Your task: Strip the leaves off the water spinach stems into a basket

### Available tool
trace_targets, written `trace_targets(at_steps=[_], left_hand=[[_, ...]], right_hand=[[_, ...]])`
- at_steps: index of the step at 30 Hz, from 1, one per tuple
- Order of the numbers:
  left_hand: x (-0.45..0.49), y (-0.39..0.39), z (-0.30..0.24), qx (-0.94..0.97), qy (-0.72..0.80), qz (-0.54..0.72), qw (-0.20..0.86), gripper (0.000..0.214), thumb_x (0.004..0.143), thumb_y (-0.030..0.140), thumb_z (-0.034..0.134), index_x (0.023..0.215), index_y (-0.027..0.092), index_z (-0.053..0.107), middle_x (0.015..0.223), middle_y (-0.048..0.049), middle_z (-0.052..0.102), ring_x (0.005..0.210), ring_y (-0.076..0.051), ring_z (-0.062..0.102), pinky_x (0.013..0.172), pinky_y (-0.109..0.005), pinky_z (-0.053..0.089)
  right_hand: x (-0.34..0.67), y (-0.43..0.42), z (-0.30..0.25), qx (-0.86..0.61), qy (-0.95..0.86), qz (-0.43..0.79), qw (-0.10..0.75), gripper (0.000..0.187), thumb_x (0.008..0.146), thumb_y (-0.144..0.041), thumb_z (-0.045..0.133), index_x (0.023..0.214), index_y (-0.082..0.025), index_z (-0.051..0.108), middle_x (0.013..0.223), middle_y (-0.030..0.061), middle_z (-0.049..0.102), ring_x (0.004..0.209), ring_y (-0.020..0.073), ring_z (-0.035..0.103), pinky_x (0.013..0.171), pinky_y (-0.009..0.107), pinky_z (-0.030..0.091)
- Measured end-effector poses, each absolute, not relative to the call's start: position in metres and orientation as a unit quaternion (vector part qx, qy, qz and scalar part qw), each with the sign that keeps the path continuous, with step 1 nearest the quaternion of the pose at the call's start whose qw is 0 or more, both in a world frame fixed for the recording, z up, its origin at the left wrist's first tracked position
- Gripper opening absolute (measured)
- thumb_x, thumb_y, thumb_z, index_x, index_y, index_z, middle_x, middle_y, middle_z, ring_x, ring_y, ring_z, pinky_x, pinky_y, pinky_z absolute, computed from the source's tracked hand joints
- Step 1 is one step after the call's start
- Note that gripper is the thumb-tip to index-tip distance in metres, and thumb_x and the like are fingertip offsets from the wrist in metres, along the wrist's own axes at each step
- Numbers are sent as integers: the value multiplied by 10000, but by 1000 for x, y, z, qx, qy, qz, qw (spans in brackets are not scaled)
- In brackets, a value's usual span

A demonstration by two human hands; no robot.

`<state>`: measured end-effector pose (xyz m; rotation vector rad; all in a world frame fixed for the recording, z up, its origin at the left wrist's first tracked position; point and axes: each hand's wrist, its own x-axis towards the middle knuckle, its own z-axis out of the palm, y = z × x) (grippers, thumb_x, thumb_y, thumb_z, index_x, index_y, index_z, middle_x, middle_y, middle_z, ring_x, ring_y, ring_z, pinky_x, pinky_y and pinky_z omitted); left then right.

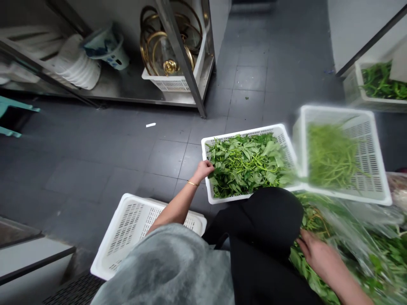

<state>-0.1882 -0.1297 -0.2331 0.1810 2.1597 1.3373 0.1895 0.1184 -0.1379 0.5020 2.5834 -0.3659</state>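
My left hand (203, 169) reaches over the near left rim of a white basket (222, 136) full of leafy greens (248, 163); its fingers are curled on the leaves at the edge. My right hand (316, 254) lies low at the right, fingers closed in a pile of green stalks and leaves (378, 254) partly under clear plastic. A second white basket (369, 144), blurred, holds thin green stems. My black-clad knee (270, 220) sits between the two hands.
An overturned white basket (127, 228) lies at my left. A metal shelf (127, 91) at the back carries stacked white plates, a small basket and a crate of gold-rimmed ware. Another crate of greens (378, 82) stands far right. Dark tiled floor.
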Motion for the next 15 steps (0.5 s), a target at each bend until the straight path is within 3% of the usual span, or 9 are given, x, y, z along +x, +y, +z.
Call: trace_targets(at_steps=[5,15], left_hand=[[-192,-111,-199,97,754,557,334,117,595,249,578,612,157,509,623,-8,589,545,-113,563,454,-193,371],[-206,-87,-181,139,698,577,401,65,537,166,562,572,142,513,661,-39,632,510,-77,451,458,-207,292]], right_hand=[[205,114,-143,195,932,-157,262,361,888,-298,307,989,-165,628,998,142,698,779,233,694,671,327,536],[221,125,-135,246,919,-185,245,360,872,-322,343,991,-179,652,998,121,709,832,239,696,754,351,544]])
